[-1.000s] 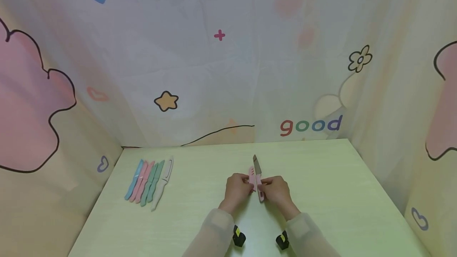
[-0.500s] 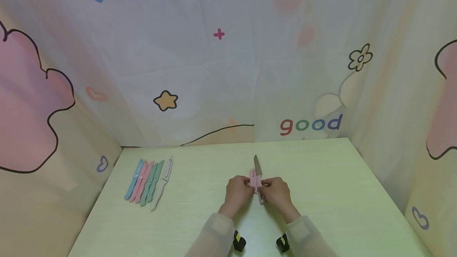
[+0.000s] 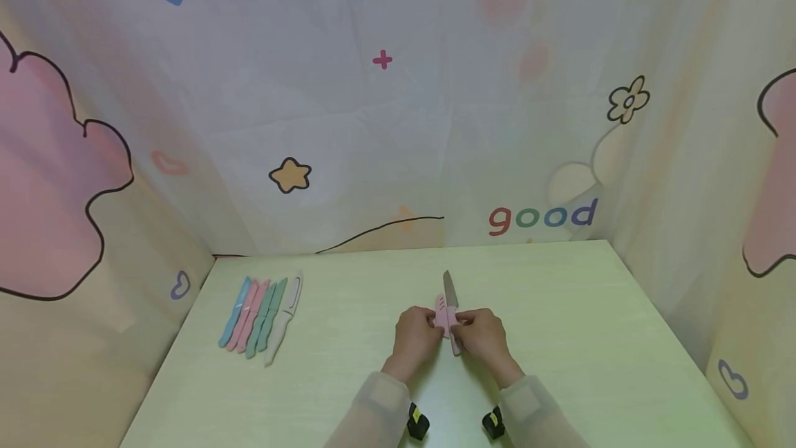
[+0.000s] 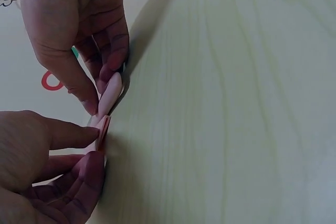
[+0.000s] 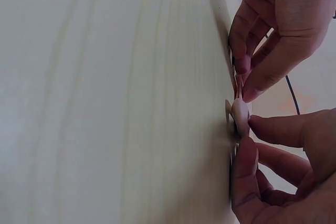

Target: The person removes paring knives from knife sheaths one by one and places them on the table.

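In the head view a pink-handled paring knife (image 3: 450,289) points away from me, its grey blade bare. My right hand (image 3: 484,334) pinches its handle (image 5: 240,114) between thumb and fingertips. On the other side, my left hand (image 3: 415,337) pinches a pink slotted knife sheath (image 3: 441,304) by its edge. Sheath and knife lie side by side, the sheath's edge right at the handle. Both wrist views catch them edge-on, low over the table, with the fingertips of the two hands close together. Part of the handle is hidden behind my right fingers.
At the table's left lies a row of sheathed knives: a blue one (image 3: 235,313), pink ones (image 3: 253,316), green ones (image 3: 272,316) and a white one (image 3: 282,320). A printed curtain (image 3: 398,123) closes off the back and sides of the pale table (image 3: 578,323).
The sheath has moved right and slightly nearer to me, closing the narrow gap to the knife. Both hands have come a little nearer, grips kept. The last half second shows hardly any motion.
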A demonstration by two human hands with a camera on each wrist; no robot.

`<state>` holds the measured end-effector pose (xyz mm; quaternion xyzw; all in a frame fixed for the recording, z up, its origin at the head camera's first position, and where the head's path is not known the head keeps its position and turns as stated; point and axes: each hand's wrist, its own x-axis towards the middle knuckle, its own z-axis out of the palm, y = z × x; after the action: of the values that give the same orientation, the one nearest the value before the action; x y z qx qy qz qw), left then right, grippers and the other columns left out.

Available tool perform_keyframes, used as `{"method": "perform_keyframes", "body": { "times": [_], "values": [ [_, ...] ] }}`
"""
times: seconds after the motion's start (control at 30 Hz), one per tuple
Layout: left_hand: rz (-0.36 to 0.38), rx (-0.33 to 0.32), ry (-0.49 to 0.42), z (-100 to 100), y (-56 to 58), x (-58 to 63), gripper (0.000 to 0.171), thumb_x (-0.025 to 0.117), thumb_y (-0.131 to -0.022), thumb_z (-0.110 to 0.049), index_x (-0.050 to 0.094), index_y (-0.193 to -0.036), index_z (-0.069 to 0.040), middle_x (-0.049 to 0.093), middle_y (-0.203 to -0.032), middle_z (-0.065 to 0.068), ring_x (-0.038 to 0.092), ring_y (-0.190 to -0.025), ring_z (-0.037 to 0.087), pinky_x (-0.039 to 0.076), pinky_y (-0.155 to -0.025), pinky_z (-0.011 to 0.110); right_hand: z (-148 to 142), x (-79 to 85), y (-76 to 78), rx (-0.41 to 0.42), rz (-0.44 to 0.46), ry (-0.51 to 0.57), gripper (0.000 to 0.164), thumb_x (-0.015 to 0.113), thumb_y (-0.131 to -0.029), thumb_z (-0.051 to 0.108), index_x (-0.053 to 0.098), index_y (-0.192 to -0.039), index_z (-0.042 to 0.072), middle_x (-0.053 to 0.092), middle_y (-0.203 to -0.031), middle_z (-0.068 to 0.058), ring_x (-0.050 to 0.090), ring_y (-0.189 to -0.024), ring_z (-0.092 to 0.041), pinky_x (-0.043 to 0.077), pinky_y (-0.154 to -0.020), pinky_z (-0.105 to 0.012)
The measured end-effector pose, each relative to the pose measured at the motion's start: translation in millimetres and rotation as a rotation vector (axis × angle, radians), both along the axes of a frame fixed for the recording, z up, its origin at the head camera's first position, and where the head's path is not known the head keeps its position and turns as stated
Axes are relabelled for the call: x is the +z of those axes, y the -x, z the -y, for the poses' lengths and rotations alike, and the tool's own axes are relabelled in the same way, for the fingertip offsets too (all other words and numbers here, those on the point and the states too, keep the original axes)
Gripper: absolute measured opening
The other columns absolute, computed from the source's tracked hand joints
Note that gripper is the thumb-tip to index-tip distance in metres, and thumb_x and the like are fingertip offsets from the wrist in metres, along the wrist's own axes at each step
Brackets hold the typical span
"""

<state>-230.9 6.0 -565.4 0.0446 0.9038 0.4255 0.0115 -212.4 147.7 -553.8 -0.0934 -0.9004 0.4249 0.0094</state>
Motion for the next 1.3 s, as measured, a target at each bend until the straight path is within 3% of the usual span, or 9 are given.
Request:
{"method": "perform_keyframes", "body": {
  "times": [0.5, 0.93, 1.3],
  "values": [
    [-0.031, -0.012, 0.018, 1.1, -3.6, -3.5, 0.029, 0.078, -0.075, -0.011, 0.073, -0.102, 0.0, 0.056, -0.064, -0.005, 0.049, -0.062, 0.009, 0.043, -0.05, 0.022, -1.2, 2.6, -1.9, 0.018, 0.022, 0.013, 0.028, 0.071, -0.083, 0.012, 0.072, -0.108, -0.001, 0.072, -0.099, -0.016, 0.055, -0.066, -0.017, 0.042, -0.047, -0.025],
    [-0.034, -0.021, 0.021, 2.6, -6.8, -2.3, 0.031, 0.078, -0.076, -0.012, 0.072, -0.104, 0.001, 0.056, -0.066, -0.005, 0.049, -0.065, 0.01, 0.043, -0.052, 0.022, -1.8, 1.6, -2.4, 0.03, 0.02, 0.003, 0.028, 0.071, -0.083, 0.013, 0.072, -0.108, 0.0, 0.072, -0.101, -0.018, 0.054, -0.069, -0.018, 0.042, -0.049, -0.026],
    [-0.049, 0.008, -0.034, 17.7, -13.4, -0.7, 0.033, 0.078, -0.078, -0.014, 0.071, -0.107, 0.0, 0.057, -0.069, -0.006, 0.049, -0.065, 0.009, 0.046, -0.058, 0.025, -2.0, 6.7, -8.9, 0.013, -0.021, 0.045, 0.033, 0.072, -0.081, 0.014, 0.071, -0.111, 0.003, 0.069, -0.083, -0.009, 0.056, -0.065, -0.017, 0.046, -0.05, -0.026]
  ]
}}
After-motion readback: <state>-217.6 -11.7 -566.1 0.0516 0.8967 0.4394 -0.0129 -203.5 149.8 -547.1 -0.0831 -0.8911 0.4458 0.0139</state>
